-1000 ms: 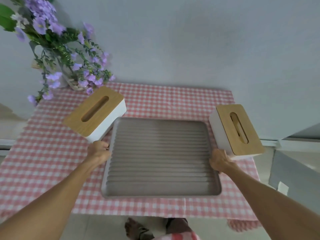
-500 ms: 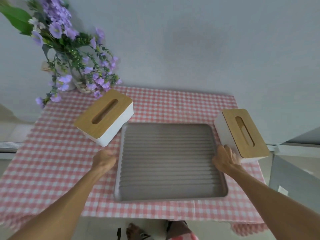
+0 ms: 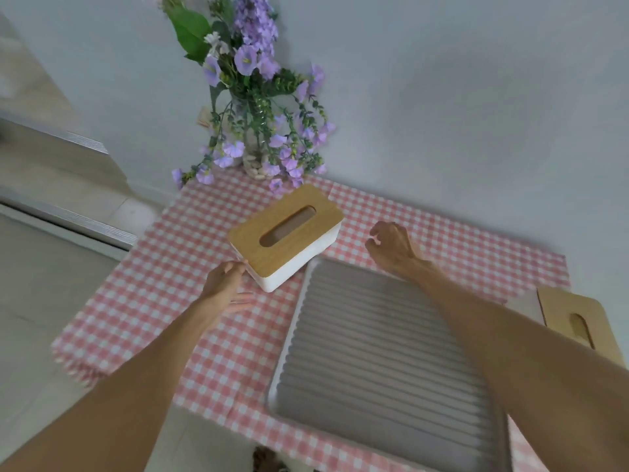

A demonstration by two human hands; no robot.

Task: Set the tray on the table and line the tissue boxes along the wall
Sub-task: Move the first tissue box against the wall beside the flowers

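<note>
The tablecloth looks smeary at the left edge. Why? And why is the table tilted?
Head view: the checked tablecloth blurs at its near left corner, likely camera motion; the tissue box stays sharp. Same view: the wide-angle lens and a turned head tilt the table and stretch the forearms.

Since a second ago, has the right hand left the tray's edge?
Yes. The right hand has gone from the tray rim toward the wall, now open over the checked cloth.

You are looking at a softly and evenly lit scene, bright without glare. Faint, diffuse shadows are falling on the wall (image 3: 442, 107) behind the flowers (image 3: 252, 107). The wide lens is bending the edges, stretching your forearms. Motion blur is smearing the tablecloth (image 3: 143, 321) at the left and softening the tray (image 3: 374, 362)
</note>
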